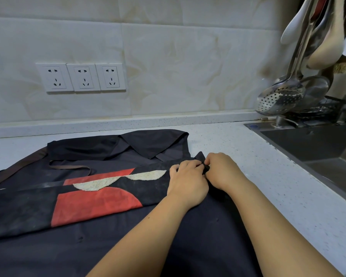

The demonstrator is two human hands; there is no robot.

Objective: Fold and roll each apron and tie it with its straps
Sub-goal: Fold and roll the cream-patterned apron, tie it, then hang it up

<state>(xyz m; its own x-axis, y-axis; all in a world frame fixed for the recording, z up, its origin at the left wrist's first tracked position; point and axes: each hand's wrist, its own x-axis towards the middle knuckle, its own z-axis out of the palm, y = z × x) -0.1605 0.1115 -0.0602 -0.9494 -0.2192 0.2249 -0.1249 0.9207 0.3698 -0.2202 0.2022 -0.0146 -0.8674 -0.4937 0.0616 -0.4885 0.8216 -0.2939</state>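
A dark apron [112, 198] folded into a long band, with red and cream patches, lies across a larger dark navy apron [128, 246] spread over the white counter [288, 186]. At the band's right end my left hand [188, 182] and my right hand [224, 170] sit close together. Their fingers are curled and pinch the folded band's black fabric edge between them. A brown strap [68, 167] loops on the cloth to the left.
A steel sink [318, 148] is set into the counter at the right. Ladles and a slotted skimmer [278, 98] hang above its back corner. Three wall sockets [82, 77] sit on the tiled wall behind. More dark cloth [148, 142] is bunched at the back.
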